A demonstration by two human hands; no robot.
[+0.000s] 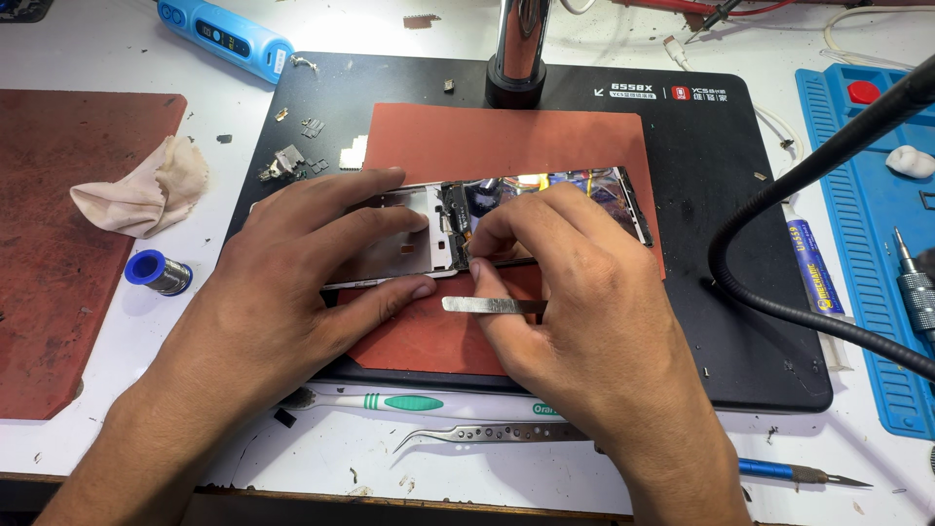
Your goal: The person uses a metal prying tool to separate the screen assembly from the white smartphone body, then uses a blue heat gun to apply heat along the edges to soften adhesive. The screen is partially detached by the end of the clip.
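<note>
An opened phone [545,200] lies on a red-brown mat [506,136] over a black work pad [740,175]. My left hand [292,263] presses flat on the phone's left end, fingers spread over its frame. My right hand [575,292] pinches at the phone's middle with thumb and forefinger, near a small black part. A thin flat metal pry tool [487,305] sticks out leftwards from under that hand's lower fingers. The phone's right half shows shiny inner parts.
A toothbrush [409,401] and steel tweezers [487,433] lie near the front edge. Cloth [146,190], solder spool [156,273] and a second red mat [58,244] sit left. A blue electric tool [224,39], black gooseneck cable [779,195], glue tube [813,268] and blue tray [867,214] stand around.
</note>
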